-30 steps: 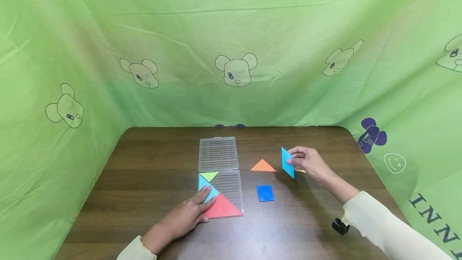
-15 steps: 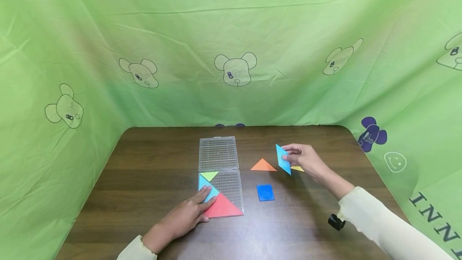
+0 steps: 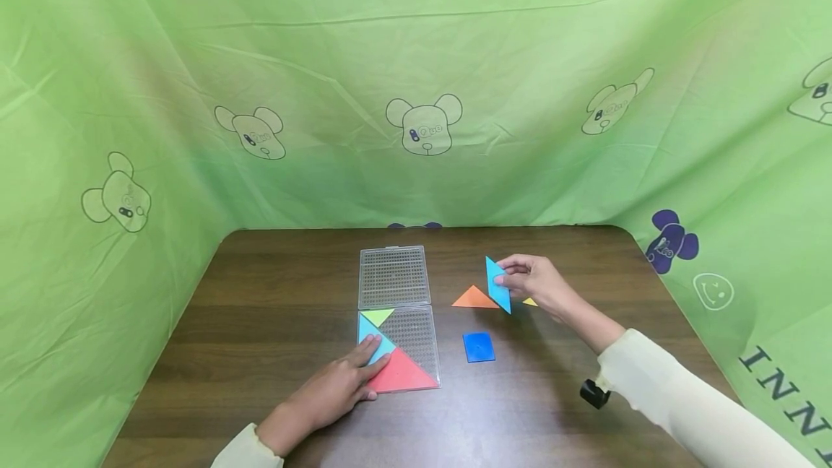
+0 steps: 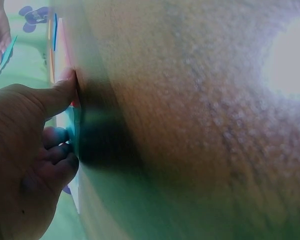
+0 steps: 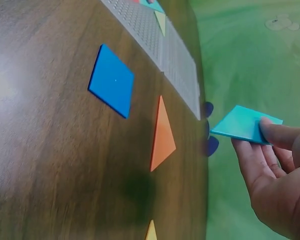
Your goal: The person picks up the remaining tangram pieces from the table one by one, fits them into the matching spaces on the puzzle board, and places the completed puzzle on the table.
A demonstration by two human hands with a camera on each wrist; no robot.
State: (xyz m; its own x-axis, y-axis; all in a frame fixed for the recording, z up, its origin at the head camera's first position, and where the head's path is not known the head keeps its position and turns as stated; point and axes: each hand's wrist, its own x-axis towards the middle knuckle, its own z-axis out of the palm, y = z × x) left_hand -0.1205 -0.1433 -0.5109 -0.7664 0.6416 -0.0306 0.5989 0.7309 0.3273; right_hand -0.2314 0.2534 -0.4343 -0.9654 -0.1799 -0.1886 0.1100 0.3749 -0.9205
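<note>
My right hand (image 3: 539,282) pinches a light blue parallelogram tangram piece (image 3: 497,283) between thumb and fingers, tilted up above the table. In the right wrist view the same parallelogram (image 5: 245,124) shows clear of the wood. My left hand (image 3: 334,385) rests on the clear plastic case (image 3: 416,334), its fingers laid over a light blue triangle (image 3: 373,332) and the edge of a red triangle (image 3: 403,374). A light green triangle (image 3: 377,316) lies at the case's upper left corner. The left palm hides part of the light blue triangle.
An orange triangle (image 3: 473,298) and a dark blue square (image 3: 479,347) lie right of the case. A yellow triangle (image 3: 529,302) is partly hidden behind the right hand. The case's gridded lid (image 3: 393,277) lies folded back. A green printed cloth (image 3: 416,35) surrounds the wooden table.
My right hand has moved left with the light blue parallelogram, from near the yellow triangle to beside the orange one. The left hand has stayed where it was.
</note>
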